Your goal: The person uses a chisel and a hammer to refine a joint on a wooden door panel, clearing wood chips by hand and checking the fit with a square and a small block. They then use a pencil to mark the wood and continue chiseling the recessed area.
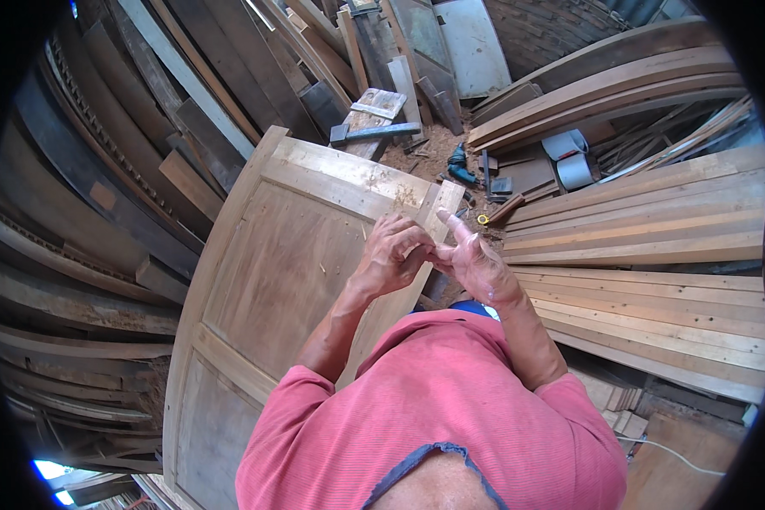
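Both of my hands meet over the right edge of a wooden panel door [272,255], close to its top corner. My left hand [391,255] is closed, its fingers curled and their tips against the fingers of my right hand [478,262]. On the right, one finger points up and away while the others bend in to the left fingertips. Whatever is pinched between them is hidden or too small to name. Pale smears mark the right hand. Fine shavings lie on the door's top rail.
A green power drill [461,165] lies on the sawdust-strewn floor beyond the door. Near it are a bar clamp [374,133] and a yellow tape roll [483,219]. Long planks [646,212] are stacked at the right; boards [102,153] lean along the left.
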Demonstrator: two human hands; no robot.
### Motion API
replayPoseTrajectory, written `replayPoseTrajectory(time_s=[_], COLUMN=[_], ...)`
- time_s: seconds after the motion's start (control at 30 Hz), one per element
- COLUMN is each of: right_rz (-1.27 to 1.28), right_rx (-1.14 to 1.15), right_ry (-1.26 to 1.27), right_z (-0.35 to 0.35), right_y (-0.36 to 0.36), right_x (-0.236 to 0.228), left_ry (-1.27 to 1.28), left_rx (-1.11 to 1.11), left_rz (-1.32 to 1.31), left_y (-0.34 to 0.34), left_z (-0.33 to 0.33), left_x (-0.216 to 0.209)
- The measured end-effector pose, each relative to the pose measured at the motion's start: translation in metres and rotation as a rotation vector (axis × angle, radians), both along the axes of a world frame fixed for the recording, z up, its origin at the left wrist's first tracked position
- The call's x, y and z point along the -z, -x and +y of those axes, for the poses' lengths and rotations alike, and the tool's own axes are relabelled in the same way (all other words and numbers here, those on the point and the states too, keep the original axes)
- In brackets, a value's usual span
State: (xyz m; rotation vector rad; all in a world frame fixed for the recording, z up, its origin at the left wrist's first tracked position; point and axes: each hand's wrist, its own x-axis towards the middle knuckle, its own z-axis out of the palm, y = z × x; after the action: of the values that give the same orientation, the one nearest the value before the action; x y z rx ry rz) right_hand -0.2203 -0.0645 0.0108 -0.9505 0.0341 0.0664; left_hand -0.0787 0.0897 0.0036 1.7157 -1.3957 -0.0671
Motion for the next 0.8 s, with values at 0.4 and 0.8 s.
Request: replayPoseTrajectory(time_s=[0.4, 0.8], right_rz=[-0.082, -0.055], right_rx=[-0.047, 0.027], right_ry=[-0.185, -0.146], right_z=[-0.005, 0.014], right_y=[-0.003, -0.01], right_x=[-0.012, -0.009], left_ry=[0.039, 0.216], left_rx=[-0.333, 0.03], left_rz=[0.105, 0.299], left_y=[-0.008, 0.034], left_z=[0.014, -0.01], left_x=[0.006, -0.018])
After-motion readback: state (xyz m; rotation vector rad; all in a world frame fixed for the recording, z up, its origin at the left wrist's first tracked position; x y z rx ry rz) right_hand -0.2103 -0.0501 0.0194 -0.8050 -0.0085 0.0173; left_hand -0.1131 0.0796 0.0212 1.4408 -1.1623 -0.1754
